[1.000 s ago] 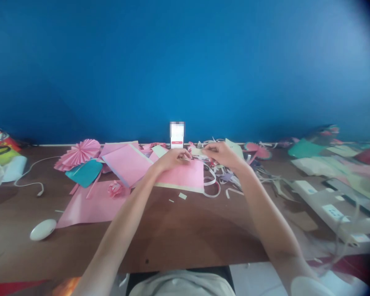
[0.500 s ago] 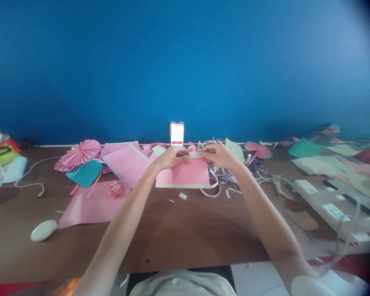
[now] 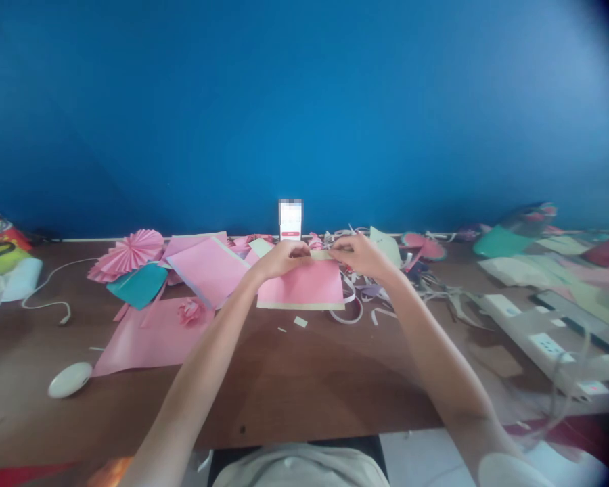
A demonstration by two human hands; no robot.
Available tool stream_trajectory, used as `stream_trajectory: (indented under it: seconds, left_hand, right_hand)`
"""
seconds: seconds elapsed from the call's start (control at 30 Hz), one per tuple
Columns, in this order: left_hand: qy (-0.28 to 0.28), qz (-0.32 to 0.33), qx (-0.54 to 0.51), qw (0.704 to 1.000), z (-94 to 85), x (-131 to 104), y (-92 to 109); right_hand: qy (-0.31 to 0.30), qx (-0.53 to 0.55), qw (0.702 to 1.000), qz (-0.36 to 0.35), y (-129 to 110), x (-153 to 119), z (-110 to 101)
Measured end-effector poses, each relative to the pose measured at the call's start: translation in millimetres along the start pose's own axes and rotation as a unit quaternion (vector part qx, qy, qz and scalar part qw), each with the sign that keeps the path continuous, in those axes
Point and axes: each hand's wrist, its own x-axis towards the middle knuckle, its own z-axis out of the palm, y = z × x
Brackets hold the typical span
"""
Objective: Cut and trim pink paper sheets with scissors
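A pink sheet of paper with pale yellow borders lies in front of me, its far edge between my two hands. My left hand is closed on the upper left part of that far edge, fingers curled. At the upper right, my right hand pinches the same pale border between thumb and fingers. Part of the edge is hidden beneath the fingers. Just below the sheet are small paper scraps, and white paper strips curl beside its right side.
A lit phone stands against the blue wall. Pink folded fans, a teal piece and pink sheets lie left, near a white oval object. At right are a power strip, cables and coloured paper.
Both hands keep their hold on the pink sheet, with hardly any motion. The whole view has shifted very slightly.
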Motion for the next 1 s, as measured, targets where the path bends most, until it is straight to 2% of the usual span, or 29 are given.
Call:
stream_trajectory:
  seconds: [0.3, 0.6, 1.0]
  left_hand:
    - [0.010, -0.002, 0.009, 1.000, 0.3, -1.0, 5.0]
    - [0.014, -0.020, -0.003, 1.000, -0.4, 0.2, 1.7]
    - [0.014, -0.018, -0.005, 1.000, 1.1, 1.9, -1.4]
  right_hand:
    - [-0.001, -0.009, 1.000, -0.003, -1.1, -1.0, -0.6]
    - [0.007, 0.017, 1.000, 0.011, -0.2, -2.7, -2.9]
    - [0.001, -0.017, 1.000, 0.011, -4.9, -2.8, -0.6]
